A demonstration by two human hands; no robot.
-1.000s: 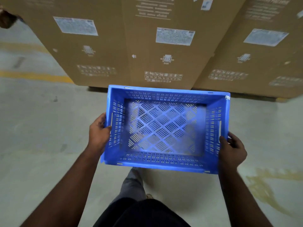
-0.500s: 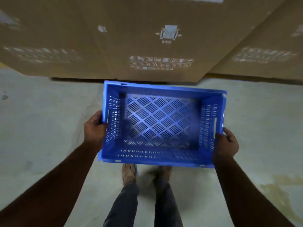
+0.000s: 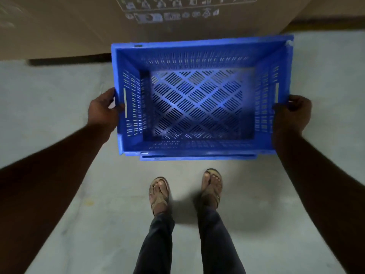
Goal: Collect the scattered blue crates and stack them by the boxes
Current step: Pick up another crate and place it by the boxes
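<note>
An empty blue crate (image 3: 199, 147) with a slotted floor and vented walls fills the middle of the head view, open side up. My left hand (image 3: 101, 111) grips its left end at the handle slot. My right hand (image 3: 292, 113) grips the right end the same way. Under its near edge a second blue rim (image 3: 197, 158) peeks out, as of another crate beneath it. The crate's far rim sits close to the base of a large cardboard box (image 3: 79, 26).
Grey concrete floor (image 3: 49, 86) spreads left, right and behind the crate. My two feet in sandals (image 3: 185, 190) stand just short of the crate's near edge. A dark gap (image 3: 67, 61) runs under the cardboard box at left.
I have stepped up to the boxes and bent down. The crate has gone lower and closer to the cardboard, and a second blue rim now shows beneath it. Both hands keep their hold.
</note>
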